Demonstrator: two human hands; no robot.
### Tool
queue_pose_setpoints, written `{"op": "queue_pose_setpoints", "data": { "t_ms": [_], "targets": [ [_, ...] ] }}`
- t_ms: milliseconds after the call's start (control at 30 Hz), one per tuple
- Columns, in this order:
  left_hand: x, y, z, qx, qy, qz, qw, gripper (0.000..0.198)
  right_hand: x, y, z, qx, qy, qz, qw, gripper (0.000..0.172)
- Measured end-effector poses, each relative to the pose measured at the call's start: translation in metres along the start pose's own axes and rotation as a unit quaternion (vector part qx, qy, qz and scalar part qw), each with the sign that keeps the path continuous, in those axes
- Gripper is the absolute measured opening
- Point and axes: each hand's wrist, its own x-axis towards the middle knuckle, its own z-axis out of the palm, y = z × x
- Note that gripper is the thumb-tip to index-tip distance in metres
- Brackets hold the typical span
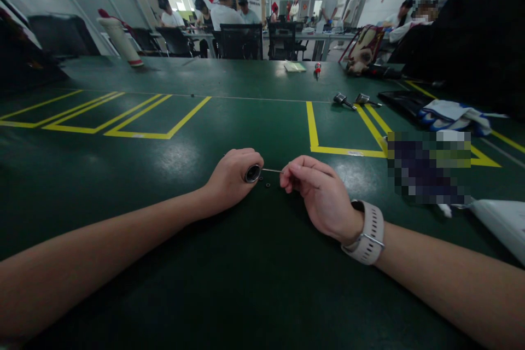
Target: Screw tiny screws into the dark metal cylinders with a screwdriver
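Note:
My left hand (234, 178) is closed around a metal cylinder, whose round dark end (252, 174) with a shiny rim faces me; the fist hides the rest. A thin metal rod (271, 170) runs from beside this cylinder to my right hand (315, 188), which pinches its other end between thumb and fingers. Whether the rod touches the cylinder I cannot tell. Below the rod, two small black ring-like pieces (268, 185) lie on the dark green table (229, 279). A pale watch strap (365, 234) circles my right wrist.
Two metal tools with thin shafts (344, 101) lie at the back right, near blue-and-white gloves (455, 116). Farther off are a red item (317, 69), a pad (295, 66) and a white tumbler (121, 41). Yellow tape (348, 151) marks the table. People sit and stand beyond.

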Motion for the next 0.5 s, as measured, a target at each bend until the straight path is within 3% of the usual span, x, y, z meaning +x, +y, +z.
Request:
{"op": "queue_pose_setpoints", "data": {
  "t_ms": [133,200,500],
  "targets": [
    [-0.0001,0.0033,-0.0002,0.055,-0.013,-0.01,0.998,0.01,-0.0053,0.0009,-0.0009,-0.142,-0.032,-0.055,0.988,0.015],
    [-0.001,0.0048,-0.0007,0.07,-0.013,-0.004,0.997,0.01,-0.0054,0.001,-0.001,-0.161,-0.045,-0.056,0.984,0.016],
    [-0.0018,0.0006,-0.0014,0.004,0.006,0.009,1.0,0.011,0.0024,-0.0033,0.001,0.022,-0.003,0.048,0.999,0.014]
  ]
}}
